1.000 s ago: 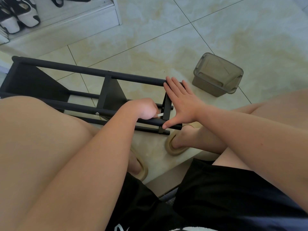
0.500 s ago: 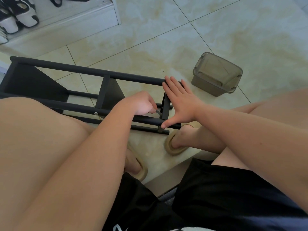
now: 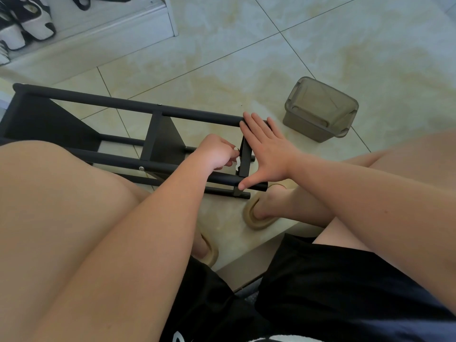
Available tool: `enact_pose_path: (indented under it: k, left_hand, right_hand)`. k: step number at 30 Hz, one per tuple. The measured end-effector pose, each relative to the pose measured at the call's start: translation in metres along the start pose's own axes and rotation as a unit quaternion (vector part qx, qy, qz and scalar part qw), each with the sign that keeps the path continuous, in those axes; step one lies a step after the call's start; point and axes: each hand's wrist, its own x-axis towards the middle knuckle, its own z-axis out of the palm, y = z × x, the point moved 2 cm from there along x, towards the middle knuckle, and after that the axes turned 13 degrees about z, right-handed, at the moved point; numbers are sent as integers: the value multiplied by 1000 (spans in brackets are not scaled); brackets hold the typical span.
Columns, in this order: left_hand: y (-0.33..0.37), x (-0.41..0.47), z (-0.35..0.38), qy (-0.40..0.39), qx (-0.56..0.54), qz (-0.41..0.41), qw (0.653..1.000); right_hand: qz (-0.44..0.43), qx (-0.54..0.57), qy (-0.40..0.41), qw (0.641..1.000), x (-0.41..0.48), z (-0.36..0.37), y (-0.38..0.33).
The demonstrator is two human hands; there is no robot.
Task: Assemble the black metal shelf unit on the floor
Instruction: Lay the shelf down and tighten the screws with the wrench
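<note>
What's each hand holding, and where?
Left hand pinches a small pale piece, exact grip hidden; right hand holds nothing, pressing flat on the shelf's end frame.

The black metal shelf unit (image 3: 128,106) runs off the left edge, and the person's left thigh (image 3: 61,193) hides its near rail. The left hand (image 3: 217,153) curls over a small whitish item (image 3: 237,157), which is too small to identify. The right hand (image 3: 266,154) masks the far tube's end. Black-and-white shoes (image 3: 29,23) are cropped at the top-left corner. A tan foam slipper (image 3: 211,254) lies mostly behind the left forearm (image 3: 148,230).
</note>
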Motion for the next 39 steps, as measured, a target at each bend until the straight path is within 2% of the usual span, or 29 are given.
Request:
enact_pose_path:
  k: [19,39]
  left_hand:
    - [12,-6,0,28,-18,-58,998]
    - [6,-2,-3,-39,2,-46,998]
  right_hand:
    - [-3,2,2,1000,-1,-1,0]
    - [-2,-3,1,1000,0,-1,0]
